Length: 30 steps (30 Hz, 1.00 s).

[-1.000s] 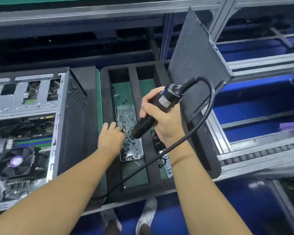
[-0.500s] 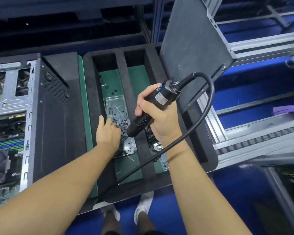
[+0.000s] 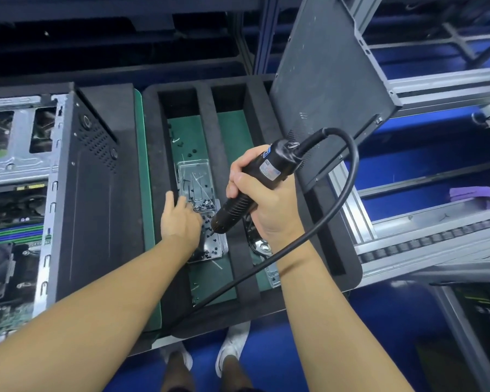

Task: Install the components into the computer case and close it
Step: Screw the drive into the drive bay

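Note:
The open computer case (image 3: 77,199) lies at the left, its motherboard and drive cage showing. Its dark side panel (image 3: 331,89) leans upright at the back right of a black foam tray (image 3: 153,193). In the tray's left slot sits a clear plastic box (image 3: 195,179) with several small black screws. My left hand (image 3: 180,219) reaches into that box, fingertips among the screws; what they hold is hidden. My right hand (image 3: 263,205) grips a black electric screwdriver (image 3: 255,182), tip pointing down at the box, its cable looping right.
A roller conveyor and aluminium frame rails (image 3: 425,244) run along the right. A purple object (image 3: 473,195) lies beyond them. A shiny metal part (image 3: 260,246) sits in the tray's right slot under my right wrist. My shoes (image 3: 229,349) show on the blue floor.
The view has drifted right, so the case sits further left. My left hand has moved slightly within the screw box. The screwdriver keeps its pose.

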Each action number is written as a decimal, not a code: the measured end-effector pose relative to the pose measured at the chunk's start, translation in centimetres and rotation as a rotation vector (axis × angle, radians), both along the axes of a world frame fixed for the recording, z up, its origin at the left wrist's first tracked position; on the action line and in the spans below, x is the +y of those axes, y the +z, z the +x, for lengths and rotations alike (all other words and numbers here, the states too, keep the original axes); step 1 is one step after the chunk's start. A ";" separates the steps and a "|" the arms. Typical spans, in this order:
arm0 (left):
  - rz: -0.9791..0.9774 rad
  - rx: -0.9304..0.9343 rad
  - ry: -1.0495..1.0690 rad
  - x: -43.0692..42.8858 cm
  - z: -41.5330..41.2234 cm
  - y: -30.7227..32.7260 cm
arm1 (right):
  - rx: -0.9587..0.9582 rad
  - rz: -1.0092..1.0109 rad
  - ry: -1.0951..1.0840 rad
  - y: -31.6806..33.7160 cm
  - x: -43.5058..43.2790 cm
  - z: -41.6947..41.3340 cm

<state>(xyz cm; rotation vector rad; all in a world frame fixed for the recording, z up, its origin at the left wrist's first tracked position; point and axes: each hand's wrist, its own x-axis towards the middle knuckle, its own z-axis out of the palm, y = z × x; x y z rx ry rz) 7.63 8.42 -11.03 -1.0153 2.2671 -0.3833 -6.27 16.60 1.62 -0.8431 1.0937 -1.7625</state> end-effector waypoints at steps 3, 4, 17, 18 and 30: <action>0.077 0.188 0.094 -0.5 0.0 0.6 | 0.008 0.003 -0.003 0.3 0.1 0.0; 0.117 0.291 0.160 -0.7 0.0 1.0 | 0.012 0.001 -0.004 0.5 0.1 0.0; 1.139 1.787 1.073 -2.6 3.3 12.2 | 0.069 -0.212 -0.057 9.1 -2.6 2.1; 1.146 1.810 1.070 -2.6 3.9 12.9 | 0.071 -0.235 -0.053 10.0 -2.8 2.6; 1.473 2.079 1.161 -3.5 12.4 17.1 | 0.082 -0.375 0.031 17.1 -5.9 11.2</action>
